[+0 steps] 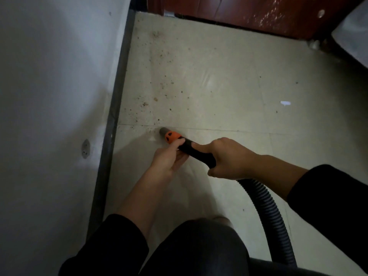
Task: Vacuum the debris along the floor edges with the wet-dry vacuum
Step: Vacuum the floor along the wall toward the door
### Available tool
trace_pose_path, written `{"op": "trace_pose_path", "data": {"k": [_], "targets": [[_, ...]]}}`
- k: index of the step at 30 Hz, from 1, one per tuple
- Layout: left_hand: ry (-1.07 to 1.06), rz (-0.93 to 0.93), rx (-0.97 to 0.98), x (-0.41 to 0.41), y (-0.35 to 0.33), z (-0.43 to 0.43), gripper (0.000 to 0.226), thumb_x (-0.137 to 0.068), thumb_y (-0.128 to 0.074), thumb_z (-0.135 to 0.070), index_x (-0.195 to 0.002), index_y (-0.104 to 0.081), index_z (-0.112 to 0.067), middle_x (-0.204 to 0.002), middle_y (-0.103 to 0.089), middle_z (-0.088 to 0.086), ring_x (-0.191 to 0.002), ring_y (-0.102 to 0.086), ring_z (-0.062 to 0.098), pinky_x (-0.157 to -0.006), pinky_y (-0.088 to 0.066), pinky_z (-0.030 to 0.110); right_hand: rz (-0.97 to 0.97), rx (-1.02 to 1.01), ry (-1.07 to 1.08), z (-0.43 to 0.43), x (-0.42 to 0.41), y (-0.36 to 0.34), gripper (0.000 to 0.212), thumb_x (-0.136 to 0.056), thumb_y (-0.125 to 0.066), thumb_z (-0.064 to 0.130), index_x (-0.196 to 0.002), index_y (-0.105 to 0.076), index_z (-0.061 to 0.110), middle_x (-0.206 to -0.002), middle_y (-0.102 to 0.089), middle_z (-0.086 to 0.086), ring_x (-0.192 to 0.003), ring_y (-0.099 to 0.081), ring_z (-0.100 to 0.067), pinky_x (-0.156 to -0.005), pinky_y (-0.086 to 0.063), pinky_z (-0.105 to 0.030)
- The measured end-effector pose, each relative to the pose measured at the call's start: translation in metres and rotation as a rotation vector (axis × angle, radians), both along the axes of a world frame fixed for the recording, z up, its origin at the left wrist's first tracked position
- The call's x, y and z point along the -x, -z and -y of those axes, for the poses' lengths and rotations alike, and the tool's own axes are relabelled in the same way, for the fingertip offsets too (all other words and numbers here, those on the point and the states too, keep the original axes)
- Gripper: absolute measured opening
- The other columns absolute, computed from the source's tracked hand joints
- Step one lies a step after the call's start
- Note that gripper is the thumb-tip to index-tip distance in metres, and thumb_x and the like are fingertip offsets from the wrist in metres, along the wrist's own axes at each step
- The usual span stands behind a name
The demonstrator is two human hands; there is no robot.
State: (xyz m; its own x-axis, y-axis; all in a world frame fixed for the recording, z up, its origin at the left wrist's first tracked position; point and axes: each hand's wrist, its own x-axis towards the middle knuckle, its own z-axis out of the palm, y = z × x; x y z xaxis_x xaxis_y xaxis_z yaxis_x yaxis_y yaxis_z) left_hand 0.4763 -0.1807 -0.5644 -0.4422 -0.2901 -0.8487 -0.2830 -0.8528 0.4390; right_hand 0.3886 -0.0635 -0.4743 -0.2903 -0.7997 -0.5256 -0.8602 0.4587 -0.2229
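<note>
Both hands are gripping the vacuum nozzle [179, 142]: left hand [169, 158] fingers curling near its orange collar, right hand [229, 158] wrapping the black handle. Its long axis is pointing up-left toward debris [145, 104] beside the baseboard [117, 96].

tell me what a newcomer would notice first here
The orange-collared vacuum nozzle at centre stands out, tip low to the pale floor, gripped by the left hand near the collar and the right hand behind it. Dark debris speckles the floor beyond it, beside the grey baseboard. The ribbed hose curves back to the lower right.
</note>
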Motion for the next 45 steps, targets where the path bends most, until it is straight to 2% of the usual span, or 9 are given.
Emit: {"op": "trace_pose_path", "data": {"k": [5, 10, 18, 23, 29, 31, 36, 43, 45], "targets": [[-0.033, -0.040, 0.010, -0.006, 0.003, 0.008, 0.013, -0.090, -0.068, -0.012, -0.094, -0.066, 0.001, -0.078, -0.073, 0.011, -0.065, -0.073, 0.011, -0.054, -0.055, 0.019, 0.037, 0.047, -0.004, 0.006, -0.002, 0.005, 0.083, -0.075, -0.063, 0.012, -0.149, -0.031, 0.030, -0.059, -0.046, 0.002, -0.056, -0.050, -0.018, -0.062, -0.053, -0.042], [-0.040, -0.025, 0.066, -0.012, 0.004, 0.022, 0.011, -0.091, -0.066, -0.013, -0.093, -0.066, -0.002, -0.086, -0.072, 0.011, -0.075, -0.071, 0.012, -0.056, -0.056, 0.019, 0.036, 0.091, -0.033, 0.021, -0.006, 0.006, 0.081, -0.075, -0.063, 0.013, -0.149, -0.033, 0.026, -0.059, -0.039, 0.006, -0.051, -0.038, -0.009, -0.057, -0.045, -0.034], [-0.042, -0.010, 0.089, -0.027, 0.000, 0.043, 0.016, -0.092, -0.065, -0.016, -0.101, -0.066, -0.003, -0.090, -0.072, 0.011, -0.083, -0.069, 0.013, -0.055, -0.056, 0.019, 0.038, 0.075, -0.051, 0.046, -0.015, 0.011, 0.061, -0.074, -0.061, 0.015, -0.134, -0.048, 0.015, -0.063, -0.050, -0.002, -0.054, -0.051, -0.018, -0.054, -0.049, -0.034], [-0.057, 0.007, 0.102, -0.031, -0.005, 0.050, 0.012, -0.093, -0.064, -0.016, -0.098, -0.065, -0.005, -0.095, -0.070, 0.011, -0.091, -0.066, 0.015, -0.054, -0.056, 0.018, 0.018, 0.081, -0.062, 0.058, -0.021, 0.009, 0.059, -0.075, -0.059, 0.014, -0.133, -0.049, 0.016, -0.063, -0.046, 0.000, -0.053, -0.045, -0.014, -0.048, -0.038, -0.027], [-0.048, 0.019, 0.119, -0.042, -0.016, 0.060, 0.011, -0.097, -0.057, -0.016, -0.092, -0.061, -0.007, -0.094, -0.065, 0.009, -0.090, -0.062, 0.014, -0.087, -0.049, 0.027, 0.013, 0.098, -0.112, 0.075, -0.032, 0.006, 0.059, -0.077, -0.058, 0.013, -0.135, -0.048, 0.015, -0.062, -0.043, 0.000, -0.051, -0.040, -0.011, -0.045, -0.031, -0.024], [-0.054, 0.018, 0.135, -0.047, -0.016, 0.063, 0.011, -0.098, -0.056, -0.016, -0.093, -0.061, -0.006, -0.093, -0.064, 0.008, -0.091, -0.061, 0.015, -0.090, -0.046, 0.027, 0.018, 0.103, -0.124, 0.079, -0.036, 0.004, 0.058, -0.078, -0.058, 0.013, -0.135, -0.048, 0.015, -0.063, -0.042, 0.000, -0.052, -0.039, -0.010, -0.044, -0.030, -0.024], [-0.086, 0.029, 0.170, -0.055, -0.011, 0.073, 0.019, -0.096, -0.059, -0.016, -0.110, -0.060, -0.003, -0.107, -0.065, 0.012, -0.106, -0.060, 0.018, -0.076, -0.052, 0.025, 0.041, 0.100, -0.147, 0.089, -0.042, 0.002, 0.056, -0.080, -0.058, 0.015, -0.135, -0.048, 0.014, -0.064, -0.040, 0.002, -0.053, -0.038, -0.010, -0.044, -0.028, -0.023], [-0.096, 0.057, 0.192, -0.057, -0.008, 0.084, 0.012, -0.095, -0.061, -0.019, -0.091, -0.063, -0.008, -0.093, -0.067, 0.007, -0.086, -0.064, 0.012, -0.055, -0.054, 0.018, 0.053, 0.104, -0.163, 0.100, -0.046, 0.000, 0.057, -0.082, -0.057, 0.015, -0.138, -0.045, 0.014, -0.065, -0.039, 0.001, -0.054, -0.037, -0.011, -0.045, -0.028, -0.024], [-0.108, 0.058, 0.192, -0.054, -0.009, 0.087, 0.013, -0.095, -0.060, -0.018, -0.087, -0.062, -0.008, -0.089, -0.066, 0.007, -0.083, -0.063, 0.012, -0.059, -0.054, 0.019, 0.042, 0.121, -0.161, 0.103, -0.046, 0.000, 0.058, -0.083, -0.057, 0.016, -0.140, -0.043, 0.014, -0.067, -0.036, 0.002, -0.058, -0.040, -0.014, -0.048, -0.029, -0.026]]}}
